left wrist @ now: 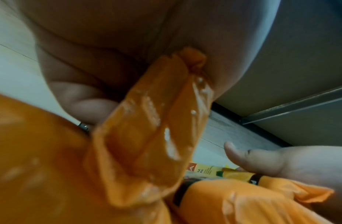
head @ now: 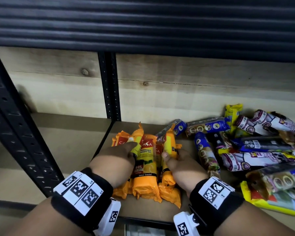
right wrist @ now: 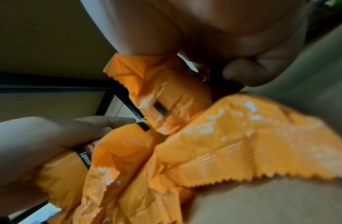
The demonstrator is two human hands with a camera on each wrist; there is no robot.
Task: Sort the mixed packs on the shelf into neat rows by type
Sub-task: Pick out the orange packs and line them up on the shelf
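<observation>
Several orange garbage-bag packs (head: pixel 146 160) lie side by side at the middle of the shelf board (head: pixel 71 142). My left hand (head: pixel 126 150) grips the pack on the left of the cluster (head: pixel 137 138); in the left wrist view that pack (left wrist: pixel 147 128) runs through the curled fingers. My right hand (head: pixel 175 160) grips the orange pack on the right (head: pixel 169 143), and the right wrist view shows the fingers wrapped round it (right wrist: pixel 166 94). Both held packs lean against their neighbours. Other orange packs (right wrist: pixel 243 144) lie under the hands.
A loose pile of blue, purple and yellow packs (head: pixel 254 143) covers the right of the shelf. A large yellow pack (head: pixel 271 201) sits at the front right. A black upright (head: pixel 111 92) stands behind the orange packs, another (head: pixel 19 133) at the left. Wooden boards form the back wall.
</observation>
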